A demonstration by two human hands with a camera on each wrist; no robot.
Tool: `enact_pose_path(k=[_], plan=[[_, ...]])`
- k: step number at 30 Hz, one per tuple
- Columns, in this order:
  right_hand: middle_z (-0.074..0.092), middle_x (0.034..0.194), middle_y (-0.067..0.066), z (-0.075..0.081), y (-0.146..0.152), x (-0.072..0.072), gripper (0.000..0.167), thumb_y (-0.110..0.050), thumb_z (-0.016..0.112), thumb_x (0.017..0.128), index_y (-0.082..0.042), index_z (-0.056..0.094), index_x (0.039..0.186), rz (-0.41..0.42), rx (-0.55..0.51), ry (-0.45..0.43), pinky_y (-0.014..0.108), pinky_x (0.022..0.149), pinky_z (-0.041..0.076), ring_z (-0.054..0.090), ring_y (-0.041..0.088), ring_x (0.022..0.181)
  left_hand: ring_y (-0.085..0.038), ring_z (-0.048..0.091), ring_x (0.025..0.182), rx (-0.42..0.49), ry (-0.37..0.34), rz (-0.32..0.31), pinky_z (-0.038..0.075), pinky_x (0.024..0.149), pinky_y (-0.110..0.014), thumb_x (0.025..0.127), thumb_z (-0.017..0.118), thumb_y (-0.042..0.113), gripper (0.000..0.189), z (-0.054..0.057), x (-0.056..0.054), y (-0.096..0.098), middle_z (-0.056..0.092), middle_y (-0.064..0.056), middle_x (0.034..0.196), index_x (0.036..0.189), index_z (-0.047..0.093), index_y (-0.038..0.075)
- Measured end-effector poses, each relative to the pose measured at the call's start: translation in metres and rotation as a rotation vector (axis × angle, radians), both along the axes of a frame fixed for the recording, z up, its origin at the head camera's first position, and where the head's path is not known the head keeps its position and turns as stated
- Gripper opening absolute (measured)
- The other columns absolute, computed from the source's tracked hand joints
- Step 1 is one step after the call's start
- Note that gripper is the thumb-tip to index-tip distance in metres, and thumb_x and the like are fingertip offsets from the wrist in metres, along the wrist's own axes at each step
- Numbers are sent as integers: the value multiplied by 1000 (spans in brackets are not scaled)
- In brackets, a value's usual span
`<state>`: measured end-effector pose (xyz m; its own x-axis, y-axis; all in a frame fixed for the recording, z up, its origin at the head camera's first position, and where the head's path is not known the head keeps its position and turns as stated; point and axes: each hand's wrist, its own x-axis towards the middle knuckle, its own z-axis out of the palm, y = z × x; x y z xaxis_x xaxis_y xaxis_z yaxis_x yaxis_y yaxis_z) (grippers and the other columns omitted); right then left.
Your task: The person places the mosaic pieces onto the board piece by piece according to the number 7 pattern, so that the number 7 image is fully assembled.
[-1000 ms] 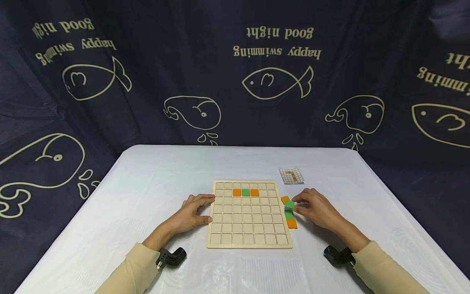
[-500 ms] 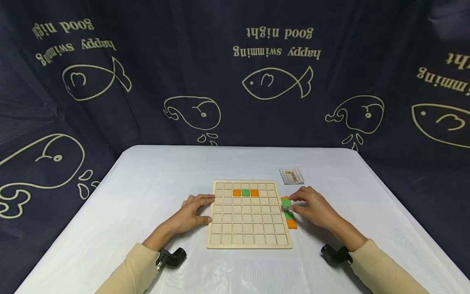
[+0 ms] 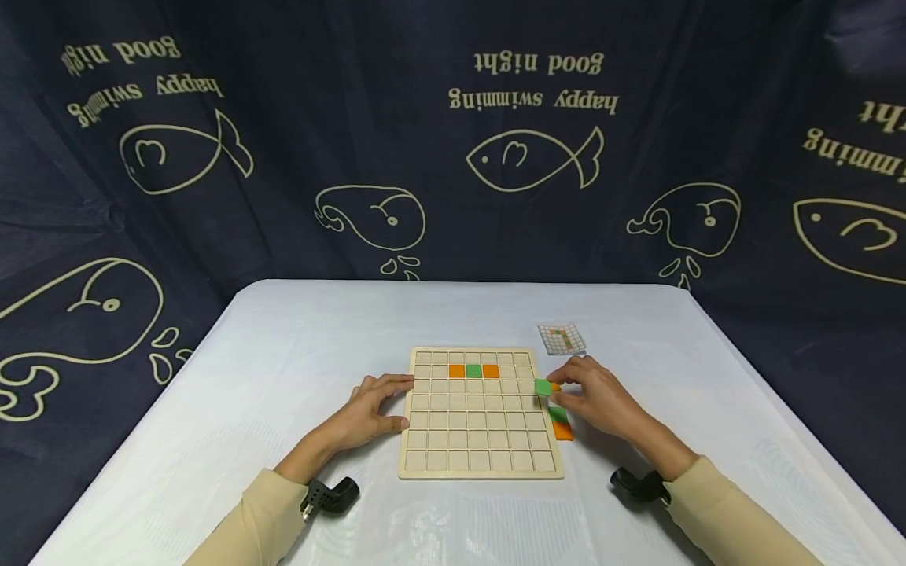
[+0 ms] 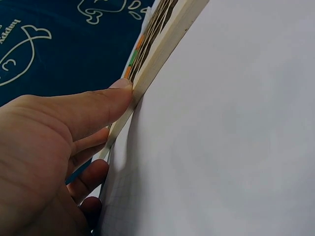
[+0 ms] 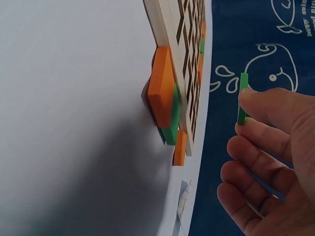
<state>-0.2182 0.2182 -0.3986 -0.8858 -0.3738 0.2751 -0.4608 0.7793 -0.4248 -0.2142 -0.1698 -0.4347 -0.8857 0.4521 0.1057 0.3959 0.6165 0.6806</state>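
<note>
1. A dark printed curtain (image 3: 396, 141) hangs at twelve o'clock, behind the white table (image 3: 333, 330).
2. Mid-table lies the gridded board (image 3: 458, 421), flat; my clock runs from its centre, twelve being farthest from the person.
3. At nine o'clock the left hand (image 3: 368, 413) touches the board's edge with fingertips and thumb, widely parted, holding no tile.
4. Around three o'clock the right hand (image 3: 602, 397) pinches a green tile (image 3: 543, 387), thumb and forefinger drawn narrow on it.
5. Between one and two, a small card (image 3: 561, 339) bearing a coloured grid rests on the table.
6. Half a second ago that green tile was outside the rim, beside the board; now, near two o'clock, it overlaps the right rim. I'd judge the work has gone from fetching to carrying, though its height above the wood is hard to tell.
7. Near twelve, a left orange inset (image 3: 456, 370), green inset (image 3: 473, 370) and right orange inset (image 3: 491, 370) fill neighbouring cells. Loose beside the rim: far orange tile (image 3: 556, 387) at two, loose green tile (image 3: 557, 413) at three, near orange tile (image 3: 563, 431) towards four.
</note>
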Motion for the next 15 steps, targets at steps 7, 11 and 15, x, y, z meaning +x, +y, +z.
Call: enact_pose_path(k=[7,11,15], plan=[[63,95,-1,1,-6,-1,20,-18,73,81,-12,71,100,6,-1,2,36,79,47,55,16,92,-15,36,109,1,-1,2,22,93,-41,80,73,26,63,0,0,0,43,4,146,136,50,13],[63,95,-2,2,-10,-2,21,-19,74,80,-11,71,100,8,-4,7,38,80,48,56,17,93,-15,35,109,1,-5,5,21,94,-42,80,73,27,63,0,0,-1,43,5,146,136,50,13],[62,94,-1,3,-13,-2,21,-20,73,81,-11,71,100,10,2,11,39,81,47,55,18,94,-15,35,109,0,-6,5,21,95,-43,80,73,27,63,0,0,-1,43,5,146,137,50,13]])
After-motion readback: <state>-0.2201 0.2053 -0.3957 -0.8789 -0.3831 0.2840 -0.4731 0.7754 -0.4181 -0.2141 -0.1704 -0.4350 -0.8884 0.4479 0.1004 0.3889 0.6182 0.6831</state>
